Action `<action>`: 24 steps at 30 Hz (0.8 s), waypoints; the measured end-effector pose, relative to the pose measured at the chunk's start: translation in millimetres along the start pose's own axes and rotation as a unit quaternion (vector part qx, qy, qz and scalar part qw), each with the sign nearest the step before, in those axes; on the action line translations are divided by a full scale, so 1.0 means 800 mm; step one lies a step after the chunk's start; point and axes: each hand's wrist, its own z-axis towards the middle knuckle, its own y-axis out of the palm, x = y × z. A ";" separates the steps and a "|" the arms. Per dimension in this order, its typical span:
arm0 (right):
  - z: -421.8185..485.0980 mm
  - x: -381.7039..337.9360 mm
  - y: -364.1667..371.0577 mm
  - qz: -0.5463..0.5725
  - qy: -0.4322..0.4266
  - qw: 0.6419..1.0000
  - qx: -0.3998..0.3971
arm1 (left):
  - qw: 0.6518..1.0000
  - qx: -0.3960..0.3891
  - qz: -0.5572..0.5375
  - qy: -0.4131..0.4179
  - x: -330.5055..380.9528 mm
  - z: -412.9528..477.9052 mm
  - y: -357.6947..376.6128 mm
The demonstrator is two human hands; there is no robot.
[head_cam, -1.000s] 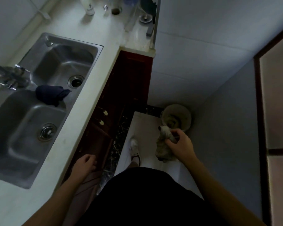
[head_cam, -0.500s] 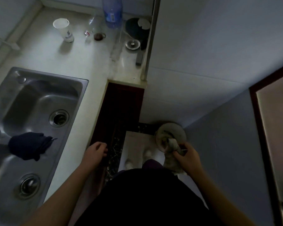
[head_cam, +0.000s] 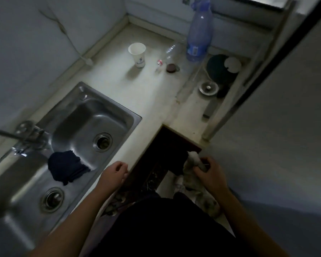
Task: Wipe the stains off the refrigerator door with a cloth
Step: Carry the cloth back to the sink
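— Cloth, the pale crumpled rag (head_cam: pixel 194 164): where is it?
— Low beside the dark cabinet, right hand (head_cam: pixel 210 174) clenched round it.
— Left hand (head_cam: pixel 113 174)?
— Loosely curled, empty, over the white counter edge (head_cam: pixel 137 153).

A single head-worn camera looks steeply down and forward from above the person's torso. The wide lens takes in the sink (head_cam: pixel 93 127) and counter (head_cam: pixel 152 93) at left, the wall at right, and both forearms close below. No second view.
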 end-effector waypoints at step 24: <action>0.158 -0.278 0.082 -0.003 -0.189 0.979 -0.076 | 0.973 0.133 -0.165 -0.092 -0.023 0.056 -0.127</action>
